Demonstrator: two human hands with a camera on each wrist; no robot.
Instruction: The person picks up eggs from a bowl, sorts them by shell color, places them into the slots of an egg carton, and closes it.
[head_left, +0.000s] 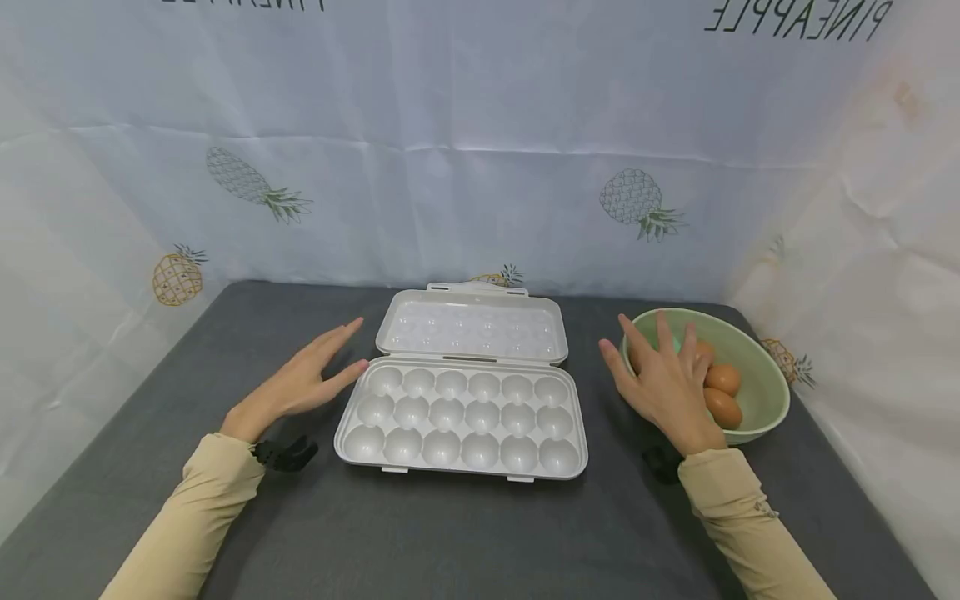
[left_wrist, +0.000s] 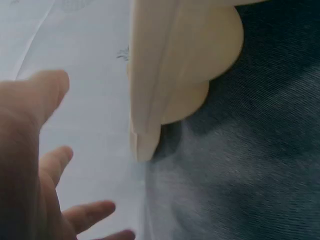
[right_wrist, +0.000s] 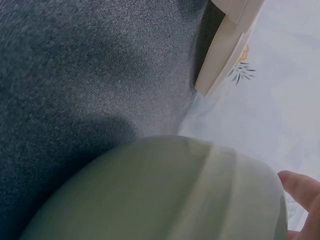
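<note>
Eggs [head_left: 722, 407] in the bowl [head_left: 763, 387] beneath the spread, seemingly empty right hand [head_left: 666, 387] I rate light, smooth and fragile, best cupped mid-shell, the left hand [head_left: 298, 383] lying spread and empty beside the tray [head_left: 462, 417].

A curtained-off nook, whether in a home or a studio cannot be told: pineapple-print curtains [head_left: 465, 217] line the back and both sides of a dark grey, woven-topped bench [head_left: 465, 542].
</note>
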